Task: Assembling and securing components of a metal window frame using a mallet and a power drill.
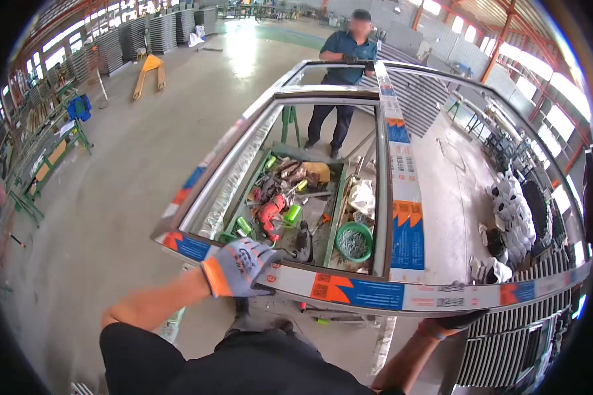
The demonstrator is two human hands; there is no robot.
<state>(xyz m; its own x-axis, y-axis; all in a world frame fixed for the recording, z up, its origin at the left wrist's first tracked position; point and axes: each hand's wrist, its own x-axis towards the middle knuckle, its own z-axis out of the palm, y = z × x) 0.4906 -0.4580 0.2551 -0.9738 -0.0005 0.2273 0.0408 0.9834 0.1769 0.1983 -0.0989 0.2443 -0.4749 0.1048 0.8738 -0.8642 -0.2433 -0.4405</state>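
Note:
A large window frame point(408, 250), covered in white, blue and orange protective film, is held up in front of me. My left hand point(242, 264), in a grey glove with an orange cuff, is closed over its near rail, left of the middle. Farther right, my right hand point(456, 320), in a dark glove, grips the same rail from beneath; its fingers are mostly hidden. At the far side a co-worker point(349, 49) stands with gloved hands on the frame's far rail. Inside the left part sits a smaller dark-edged sash point(379, 164).
Through the frame, a green-edged bench tray point(341, 181) holds a red power drill point(270, 214), a black drill point(304, 242) and a green basket of screws point(354, 241). White bags point(514, 210) stand right. A yellow pallet jack point(150, 72) and a workbench point(49, 155) stand left.

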